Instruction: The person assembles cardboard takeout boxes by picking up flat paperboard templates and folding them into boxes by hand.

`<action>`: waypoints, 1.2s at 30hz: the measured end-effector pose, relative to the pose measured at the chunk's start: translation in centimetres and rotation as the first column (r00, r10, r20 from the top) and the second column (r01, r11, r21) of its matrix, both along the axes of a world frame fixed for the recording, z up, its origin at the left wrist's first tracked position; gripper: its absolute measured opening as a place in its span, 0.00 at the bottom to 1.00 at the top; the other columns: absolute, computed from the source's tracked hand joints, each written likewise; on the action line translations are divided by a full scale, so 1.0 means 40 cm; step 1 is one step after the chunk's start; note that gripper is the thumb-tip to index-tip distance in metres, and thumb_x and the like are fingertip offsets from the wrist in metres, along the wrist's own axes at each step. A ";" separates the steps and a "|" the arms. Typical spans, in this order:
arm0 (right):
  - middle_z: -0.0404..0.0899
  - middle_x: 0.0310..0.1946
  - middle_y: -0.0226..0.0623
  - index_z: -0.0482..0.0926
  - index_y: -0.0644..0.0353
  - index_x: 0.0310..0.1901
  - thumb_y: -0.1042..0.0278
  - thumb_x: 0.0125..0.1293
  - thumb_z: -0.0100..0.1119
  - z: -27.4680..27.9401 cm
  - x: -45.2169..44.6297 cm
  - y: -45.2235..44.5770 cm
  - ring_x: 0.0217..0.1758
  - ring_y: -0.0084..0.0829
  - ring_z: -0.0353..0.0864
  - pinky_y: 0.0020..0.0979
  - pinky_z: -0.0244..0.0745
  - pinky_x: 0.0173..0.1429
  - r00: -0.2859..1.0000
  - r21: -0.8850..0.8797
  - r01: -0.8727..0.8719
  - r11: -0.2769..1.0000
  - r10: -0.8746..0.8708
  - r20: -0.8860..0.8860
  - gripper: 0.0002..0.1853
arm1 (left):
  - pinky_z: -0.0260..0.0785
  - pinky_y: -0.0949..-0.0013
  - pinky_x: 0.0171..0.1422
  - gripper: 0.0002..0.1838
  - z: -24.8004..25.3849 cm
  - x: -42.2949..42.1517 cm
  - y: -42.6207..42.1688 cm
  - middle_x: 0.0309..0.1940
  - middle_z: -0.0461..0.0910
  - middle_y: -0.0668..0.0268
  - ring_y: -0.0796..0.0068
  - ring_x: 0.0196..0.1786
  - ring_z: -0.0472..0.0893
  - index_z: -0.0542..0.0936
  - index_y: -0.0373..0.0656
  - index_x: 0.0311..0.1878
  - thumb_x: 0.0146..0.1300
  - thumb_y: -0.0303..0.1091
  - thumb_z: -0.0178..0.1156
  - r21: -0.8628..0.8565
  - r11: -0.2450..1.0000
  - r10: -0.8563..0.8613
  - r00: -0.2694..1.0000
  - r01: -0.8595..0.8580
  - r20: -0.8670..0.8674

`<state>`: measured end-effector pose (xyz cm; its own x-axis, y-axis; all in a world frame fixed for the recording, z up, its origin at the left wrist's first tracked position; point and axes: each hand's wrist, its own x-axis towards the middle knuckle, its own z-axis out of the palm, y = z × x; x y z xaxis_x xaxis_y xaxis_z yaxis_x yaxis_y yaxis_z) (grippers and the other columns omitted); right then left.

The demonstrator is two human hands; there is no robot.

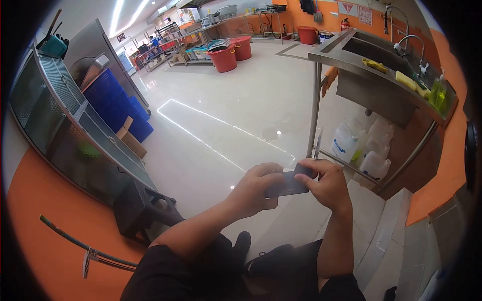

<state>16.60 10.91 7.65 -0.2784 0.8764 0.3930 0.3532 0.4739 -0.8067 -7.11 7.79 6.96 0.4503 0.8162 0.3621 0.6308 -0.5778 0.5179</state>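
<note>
From here, left hand (258, 186) and right hand (327, 183) have fingers closed on the dark block (289, 187), best held steady beside that blade-like strip (318, 144)

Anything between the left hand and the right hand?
Yes. The head view shows a dark object spanning the gap between the left hand and the right hand; what it is isn't clear.
</note>
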 end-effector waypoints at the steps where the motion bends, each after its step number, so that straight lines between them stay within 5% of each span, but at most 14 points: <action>1: 0.90 0.40 0.43 0.89 0.63 0.51 0.67 0.59 0.79 0.002 0.002 0.000 0.34 0.30 0.83 0.31 0.79 0.43 1.000 -0.017 -0.010 1.000 0.010 0.005 0.19 | 0.79 0.57 0.65 0.25 0.000 -0.001 -0.001 0.65 0.76 0.58 0.54 0.65 0.79 0.83 0.45 0.50 0.45 0.24 0.75 -0.005 1.000 -0.002 1.000 0.002 0.001; 14: 0.88 0.35 0.39 0.91 0.60 0.47 0.75 0.57 0.76 -0.028 -0.012 0.007 0.35 0.29 0.82 0.30 0.78 0.44 0.982 -0.098 -0.174 0.980 0.164 -0.097 0.14 | 0.80 0.58 0.65 0.27 0.011 0.003 -0.005 0.65 0.76 0.57 0.54 0.66 0.79 0.85 0.45 0.53 0.45 0.24 0.76 0.091 0.991 -0.096 0.995 0.096 -0.008; 20: 0.84 0.59 0.44 0.81 0.57 0.64 0.67 0.55 0.81 0.004 0.016 -0.001 0.62 0.45 0.79 0.39 0.75 0.68 0.958 -0.056 -0.249 0.967 0.255 0.134 0.33 | 0.77 0.54 0.64 0.28 0.017 0.004 0.001 0.63 0.78 0.54 0.48 0.63 0.79 0.83 0.43 0.55 0.45 0.24 0.75 0.098 0.994 -0.057 0.995 0.049 0.079; 23: 0.79 0.64 0.43 0.78 0.55 0.68 0.68 0.51 0.84 -0.017 0.024 -0.001 0.66 0.46 0.75 0.39 0.74 0.69 0.940 0.121 -0.221 0.968 0.179 0.290 0.40 | 0.78 0.55 0.68 0.30 0.006 0.001 0.005 0.67 0.76 0.56 0.52 0.67 0.79 0.83 0.44 0.59 0.48 0.28 0.77 0.053 0.998 -0.025 0.996 0.020 0.080; 28: 0.80 0.63 0.42 0.79 0.55 0.67 0.75 0.48 0.82 0.003 0.046 0.009 0.64 0.46 0.76 0.39 0.75 0.67 0.957 0.098 -0.242 0.965 0.221 0.188 0.40 | 0.76 0.56 0.70 0.46 0.016 0.006 -0.003 0.67 0.76 0.53 0.50 0.68 0.78 0.71 0.45 0.74 0.50 0.31 0.79 0.130 0.991 -0.028 0.988 0.008 0.152; 31: 0.81 0.64 0.41 0.79 0.55 0.68 0.74 0.45 0.82 0.015 0.087 0.004 0.57 0.40 0.78 0.36 0.77 0.59 0.975 0.078 -0.198 0.977 0.188 0.117 0.43 | 0.76 0.58 0.68 0.51 0.033 -0.002 -0.010 0.66 0.77 0.50 0.52 0.66 0.80 0.64 0.42 0.78 0.51 0.32 0.81 0.032 0.999 0.013 0.974 -0.021 0.226; 34: 0.81 0.66 0.40 0.79 0.54 0.69 0.70 0.45 0.84 -0.009 0.146 0.010 0.53 0.35 0.79 0.34 0.76 0.55 0.986 0.066 -0.167 0.984 0.165 0.033 0.44 | 0.78 0.60 0.64 0.45 0.056 -0.016 -0.011 0.58 0.82 0.53 0.57 0.58 0.85 0.68 0.39 0.74 0.54 0.33 0.80 -0.142 0.988 0.068 0.997 -0.063 0.030; 36: 0.80 0.66 0.41 0.79 0.54 0.69 0.70 0.48 0.83 -0.022 0.148 0.013 0.58 0.37 0.80 0.34 0.77 0.56 0.999 0.043 -0.014 0.999 0.016 -0.039 0.42 | 0.80 0.63 0.60 0.41 0.046 -0.019 -0.005 0.52 0.85 0.57 0.63 0.53 0.86 0.71 0.37 0.71 0.56 0.34 0.80 -0.298 0.953 0.094 0.989 -0.057 0.111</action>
<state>22.51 11.43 6.77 -0.2747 0.8546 0.4406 0.3142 0.5129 -0.7989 -7.88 7.61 8.82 0.3505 0.9244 0.1502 0.5875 -0.3419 0.7335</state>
